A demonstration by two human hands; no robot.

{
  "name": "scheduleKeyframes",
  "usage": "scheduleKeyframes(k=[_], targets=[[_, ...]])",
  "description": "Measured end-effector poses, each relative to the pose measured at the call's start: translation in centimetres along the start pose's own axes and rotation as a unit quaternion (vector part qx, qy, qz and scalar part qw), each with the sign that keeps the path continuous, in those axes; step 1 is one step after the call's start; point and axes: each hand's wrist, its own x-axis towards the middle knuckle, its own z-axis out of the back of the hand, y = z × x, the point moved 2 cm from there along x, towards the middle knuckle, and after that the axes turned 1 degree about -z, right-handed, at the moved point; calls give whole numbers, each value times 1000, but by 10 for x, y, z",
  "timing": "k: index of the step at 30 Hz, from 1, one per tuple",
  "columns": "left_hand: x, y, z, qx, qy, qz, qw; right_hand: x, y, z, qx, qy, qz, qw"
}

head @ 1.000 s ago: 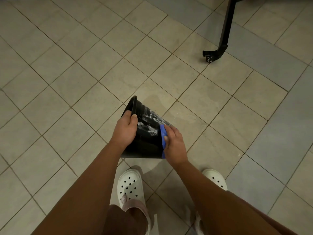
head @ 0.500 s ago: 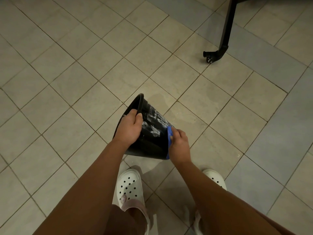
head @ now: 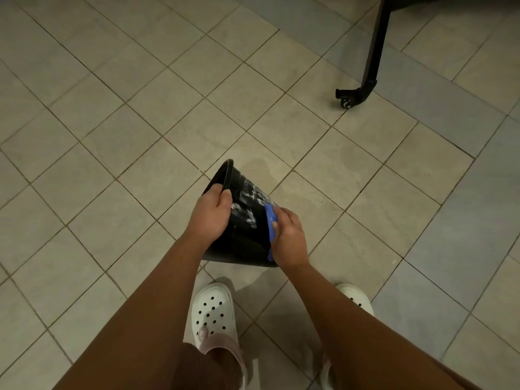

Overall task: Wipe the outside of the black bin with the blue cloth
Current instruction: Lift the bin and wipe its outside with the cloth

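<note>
Head view looks down on the black bin (head: pixel 244 237), held off the tiled floor (head: pixel 112 136) in front of the person's knees and tipped so its mouth faces up and away. The left hand (head: pixel 211 218) clamps the rolled rim, fingers curled over the lip. The right hand (head: pixel 289 240) grips the folded blue cloth (head: pixel 270 220) and presses it against the bin's right wall. White smears streak the upper wall. Carried by one hand at the rim, the bin is probably light, stiff plastic. Its smooth, possibly wet wall may be slippery, so the lip looks like the safest hold. The soft cloth should mould to the curve.
</note>
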Motion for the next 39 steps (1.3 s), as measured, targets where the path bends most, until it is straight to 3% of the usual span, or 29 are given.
scheduleKeyframes(k=[4,9,16,23,31,34,39], targets=[[4,-1,1,0,5,-5,1000,-22,-23,-6,19,9,-66,998],[6,-5,-3,5,26,-7,1000,-40,-1,-22,-3,-26,26,999],[5,-5,-5,-13,28,-4,1000,-10,23,-8,45,-12,56,997],[5,-5,-3,-48,32,-3,998,-20,-4,-10,54,-19,-38,998],[4,-10,-8,-24,51,-16,998,-27,33,-23,19,-33,111,993],[5,-6,-7,-35,37,-11,999,-5,48,-12,94,2,92,991],[1,-2,-2,-60,32,3,998,5,24,-7,85,-4,4,996]])
